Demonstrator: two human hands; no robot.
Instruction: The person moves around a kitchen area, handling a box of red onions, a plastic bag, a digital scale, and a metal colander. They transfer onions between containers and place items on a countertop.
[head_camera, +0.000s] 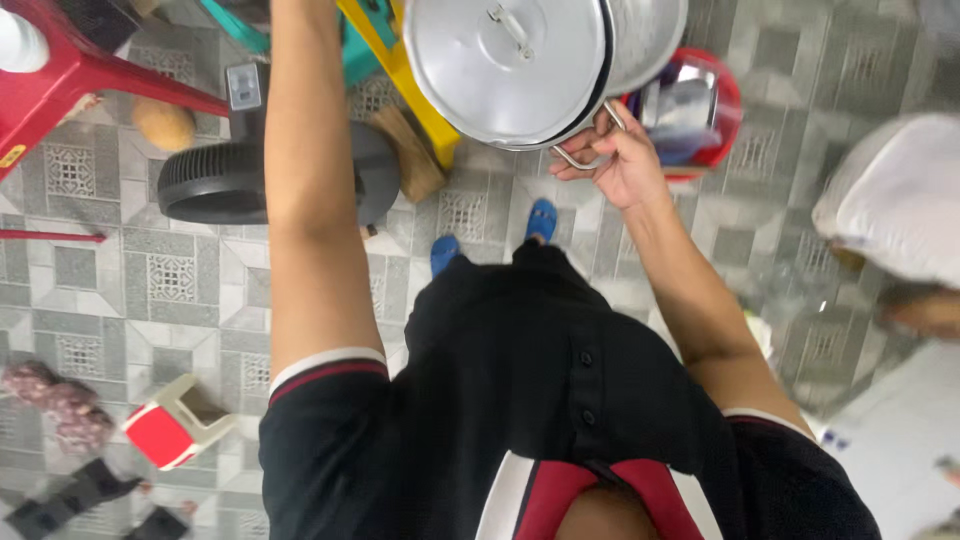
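Aluminium is the material of the large lidded pot (530, 60), which is held tilted, its lid (505, 65) turned toward the camera, above a tiled floor (120, 290). The right hand (615, 160) is closed around the pot's wire side handle (590, 155), with the fingers curled over the metal loop, so the grip is fully taken up by that handle. The pot's body rises directly above and to the left of this grip. The left arm (310, 180) is stretched upward beside the pot, but its hand is cut off by the top edge of the picture, so the state of its grip cannot be told. Just beyond the right grip, partly behind the pot, a red basin (715, 110) with metal ware inside is seen. Below the grip, blue slippers (490, 235) are seen on the floor. Well to the left of the grip a black fan (230, 180) lies on the tiles, near a red chair (60, 75).
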